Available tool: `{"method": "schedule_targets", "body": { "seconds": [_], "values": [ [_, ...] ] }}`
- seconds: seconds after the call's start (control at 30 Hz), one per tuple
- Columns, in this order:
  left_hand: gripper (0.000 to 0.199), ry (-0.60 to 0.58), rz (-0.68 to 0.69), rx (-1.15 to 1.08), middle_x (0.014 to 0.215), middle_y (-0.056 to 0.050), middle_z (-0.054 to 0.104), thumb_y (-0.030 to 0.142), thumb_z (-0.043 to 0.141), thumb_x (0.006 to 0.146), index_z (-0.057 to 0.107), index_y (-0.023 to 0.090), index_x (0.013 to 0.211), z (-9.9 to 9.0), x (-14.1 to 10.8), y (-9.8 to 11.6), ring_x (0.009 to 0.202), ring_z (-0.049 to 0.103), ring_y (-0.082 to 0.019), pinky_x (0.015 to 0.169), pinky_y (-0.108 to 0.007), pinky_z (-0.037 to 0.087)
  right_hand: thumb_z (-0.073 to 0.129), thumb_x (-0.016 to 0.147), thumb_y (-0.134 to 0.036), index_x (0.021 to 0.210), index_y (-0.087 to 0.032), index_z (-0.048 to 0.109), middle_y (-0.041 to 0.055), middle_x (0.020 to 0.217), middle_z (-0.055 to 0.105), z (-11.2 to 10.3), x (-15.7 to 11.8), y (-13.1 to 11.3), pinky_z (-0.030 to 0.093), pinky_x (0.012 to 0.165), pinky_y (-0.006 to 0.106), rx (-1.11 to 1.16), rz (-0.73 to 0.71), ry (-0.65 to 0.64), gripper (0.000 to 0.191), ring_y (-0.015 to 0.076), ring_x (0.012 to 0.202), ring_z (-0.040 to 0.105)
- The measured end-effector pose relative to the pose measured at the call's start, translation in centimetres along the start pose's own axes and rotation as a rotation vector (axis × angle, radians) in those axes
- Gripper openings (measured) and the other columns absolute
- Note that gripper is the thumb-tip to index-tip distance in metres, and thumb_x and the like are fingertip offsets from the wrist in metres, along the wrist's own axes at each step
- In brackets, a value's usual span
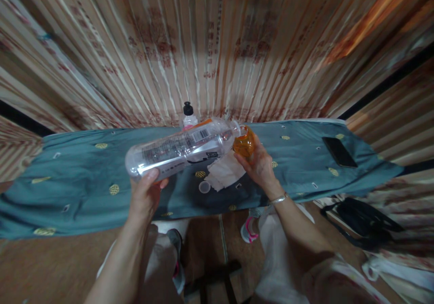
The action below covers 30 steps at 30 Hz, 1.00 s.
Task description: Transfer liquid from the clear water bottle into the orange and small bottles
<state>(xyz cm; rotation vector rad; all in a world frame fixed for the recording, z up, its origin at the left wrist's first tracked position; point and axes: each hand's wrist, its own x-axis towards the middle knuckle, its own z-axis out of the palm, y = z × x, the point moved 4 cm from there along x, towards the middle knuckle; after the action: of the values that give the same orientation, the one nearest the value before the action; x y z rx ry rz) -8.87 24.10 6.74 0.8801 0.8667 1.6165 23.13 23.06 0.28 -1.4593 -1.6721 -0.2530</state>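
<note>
One bottle [176,151], clasped by the left hand [145,194], wants steady aim toward two o'clock, where the right hand [260,164] grips an amber vessel [243,145].

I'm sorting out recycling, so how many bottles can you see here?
2: a large clear bottle, tilted in the left hand, and an upright black-capped bottle behind it, partly hidden. The large one could be hiding more.

Teal cloth-covered table [84,170], black phone [339,152] at right, white tissue [225,173] beside small cap [204,187], black-topped bottle [189,119] behind
</note>
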Motion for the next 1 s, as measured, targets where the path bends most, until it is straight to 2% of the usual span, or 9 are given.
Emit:
{"method": "schedule_targets", "body": {
  "seconds": [0.1,0.23,0.43,0.63,0.8,1.0],
  "values": [
    [0.061,0.0,0.005,-0.007,0.093,-0.006,0.074,0.034,0.094,0.051,0.07,0.023,0.107,-0.06,0.01,-0.02,0.058,0.057,-0.012,0.037,-0.017,0.033,0.06,0.098,-0.063,0.162,-0.011,0.033,0.0268,0.145,0.065,-0.03,0.03,-0.1,0.06,0.106,0.059,-0.005,0.003,-0.009,0.087,0.0378,0.133,0.067],
    [0.057,0.011,0.016,-0.009,0.091,-0.006,0.075,0.034,0.092,0.052,0.07,0.023,0.104,-0.32,0.06,-0.23,0.057,0.057,-0.013,0.037,-0.017,0.032,0.059,0.098,-0.063,0.163,-0.016,0.032,0.0247,0.145,0.065,-0.15,0.04,-0.16,0.06,0.105,0.064,-0.004,0.026,0.004,0.084,0.0386,0.131,0.068],
    [0.054,0.03,-0.009,0.005,0.088,-0.005,0.074,0.033,0.091,0.051,0.07,0.022,0.099,-0.33,0.06,-0.29,0.058,0.057,-0.013,0.038,-0.018,0.031,0.063,0.097,-0.059,0.165,-0.018,0.028,0.024,0.147,0.064,-0.05,0.02,-0.13,0.059,0.106,0.062,0.032,0.022,-0.013,0.087,0.0388,0.133,0.067],
    [0.053,0.011,0.008,0.012,0.091,-0.007,0.074,0.034,0.09,0.052,0.071,0.023,0.101,-0.11,0.07,-0.15,0.059,0.057,-0.014,0.038,-0.018,0.029,0.063,0.096,-0.061,0.163,-0.017,0.031,0.0239,0.148,0.064,0.08,-0.02,0.02,0.059,0.107,0.059,0.02,0.051,-0.011,0.087,0.038,0.134,0.066],
    [0.055,0.035,-0.01,0.018,0.09,-0.006,0.074,0.033,0.09,0.051,0.071,0.023,0.102,-0.33,0.12,-0.31,0.059,0.056,-0.014,0.039,-0.018,0.031,0.065,0.095,-0.058,0.163,-0.022,0.032,0.0204,0.147,0.065,-0.03,0.03,0.0,0.06,0.106,0.059,0.014,0.066,-0.018,0.084,0.0362,0.132,0.067],
    [0.052,0.005,0.011,0.014,0.089,-0.005,0.073,0.032,0.089,0.053,0.071,0.024,0.101,-0.12,0.04,-0.1,0.059,0.056,-0.014,0.038,-0.018,0.03,0.065,0.096,-0.057,0.164,-0.018,0.03,0.0218,0.149,0.064,0.0,-0.01,-0.02,0.059,0.109,0.057,0.016,0.042,-0.012,0.086,0.0355,0.134,0.066]
  ]
}}
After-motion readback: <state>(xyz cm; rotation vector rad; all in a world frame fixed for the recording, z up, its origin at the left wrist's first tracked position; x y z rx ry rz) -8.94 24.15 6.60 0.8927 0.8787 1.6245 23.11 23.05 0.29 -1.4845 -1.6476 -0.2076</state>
